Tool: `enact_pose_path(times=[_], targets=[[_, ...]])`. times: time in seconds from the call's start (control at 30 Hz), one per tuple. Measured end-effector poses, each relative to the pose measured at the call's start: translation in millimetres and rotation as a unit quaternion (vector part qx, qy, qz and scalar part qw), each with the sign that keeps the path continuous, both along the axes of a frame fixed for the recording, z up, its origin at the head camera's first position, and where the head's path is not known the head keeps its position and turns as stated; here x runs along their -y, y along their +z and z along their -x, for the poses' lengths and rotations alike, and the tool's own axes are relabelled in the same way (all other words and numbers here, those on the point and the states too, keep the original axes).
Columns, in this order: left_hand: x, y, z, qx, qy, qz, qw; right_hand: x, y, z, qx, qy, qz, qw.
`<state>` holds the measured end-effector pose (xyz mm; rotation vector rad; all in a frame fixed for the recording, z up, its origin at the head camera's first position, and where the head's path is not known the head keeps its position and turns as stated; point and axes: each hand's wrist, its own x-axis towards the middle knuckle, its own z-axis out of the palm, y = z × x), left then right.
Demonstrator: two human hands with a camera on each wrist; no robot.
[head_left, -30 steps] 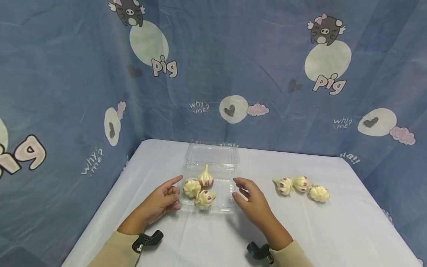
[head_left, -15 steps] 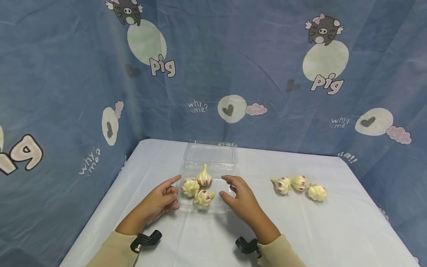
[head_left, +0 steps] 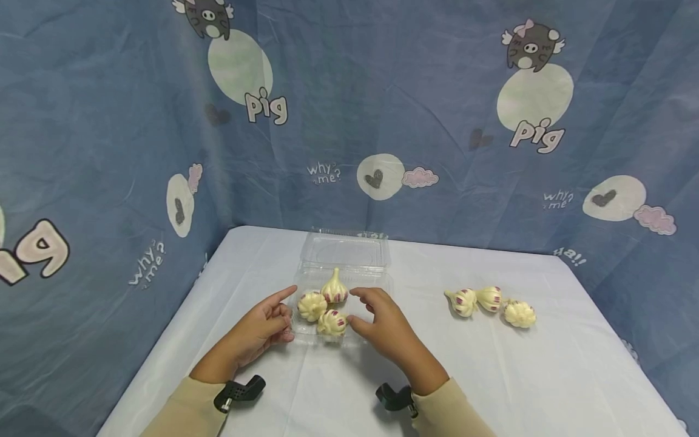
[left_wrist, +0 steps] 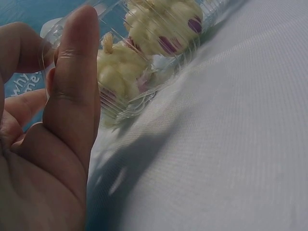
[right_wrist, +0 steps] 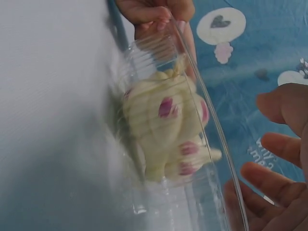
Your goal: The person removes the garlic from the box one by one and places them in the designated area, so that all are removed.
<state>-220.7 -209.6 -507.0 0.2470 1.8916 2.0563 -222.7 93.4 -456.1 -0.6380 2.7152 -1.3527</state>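
A clear plastic clamshell box point(head_left: 363, 279) stands on the table with its lid point(head_left: 345, 250) folded back. Three garlic bulbs lie grouped in its left half: one with its stem up point(head_left: 335, 289), a left bulb point(head_left: 312, 306) and a front bulb point(head_left: 331, 323). My left hand point(head_left: 261, 332) pinches the box's left wall between thumb and fingers, its index finger stretched out. Over the box's right half hovers my right hand point(head_left: 384, 321), fingers loosely bent and holding nothing, the fingertips close to the bulbs. The right wrist view shows its fingers point(right_wrist: 276, 185) spread beyond the box rim.
Three more garlic bulbs lie in a row on the table at the right: a left one point(head_left: 463, 302), a middle one point(head_left: 489, 298) and a right one point(head_left: 520, 314). A white cloth point(head_left: 546, 376) covers the table. Blue printed fabric point(head_left: 437, 230) hangs behind and at the left.
My right hand has moved left, from the box's right edge to beside the bulbs inside. The left hand keeps its hold on the box, and the bulbs stay in place.
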Motion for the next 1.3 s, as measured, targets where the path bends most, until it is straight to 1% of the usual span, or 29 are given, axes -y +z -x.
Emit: enact_pose_path(times=[0.2, 0.27, 0.53, 0.8, 0.93, 1.17, 1.3], targets=[[-1.2, 1.3, 0.5, 0.001, 0.002, 0.002, 1.0000, 6, 0.7, 1.6, -0.016, 0.015, -0.013, 0.9997], [-1.0, 1.2, 0.3, 0.002, 0.002, 0.003, 1.0000, 9, 0.7, 1.5, -0.016, 0.019, -0.019, 0.9995], [-0.1, -0.5, 0.6, 0.005, 0.008, 0.000, 1.0000, 18, -0.1, 2.4, -0.015, 0.013, -0.048, 0.9986], [0.0, -2.1, 2.0, 0.007, 0.005, 0.002, 1.0000, 25, -2.1, 4.1, 0.000, 0.008, -0.069, 0.9976], [-0.9, -3.4, 3.2, 0.004, 0.000, 0.003, 1.0000, 26, -4.1, 4.3, 0.009, 0.006, -0.070, 0.9975], [-1.5, -0.4, 1.9, 0.003, 0.000, 0.005, 1.0000, 28, -7.8, 6.8, 0.026, 0.014, -0.089, 0.9955], [-0.5, -0.7, 1.1, 0.002, 0.001, 0.003, 1.0000, 30, -9.8, 7.7, 0.029, 0.014, -0.100, 0.9944]])
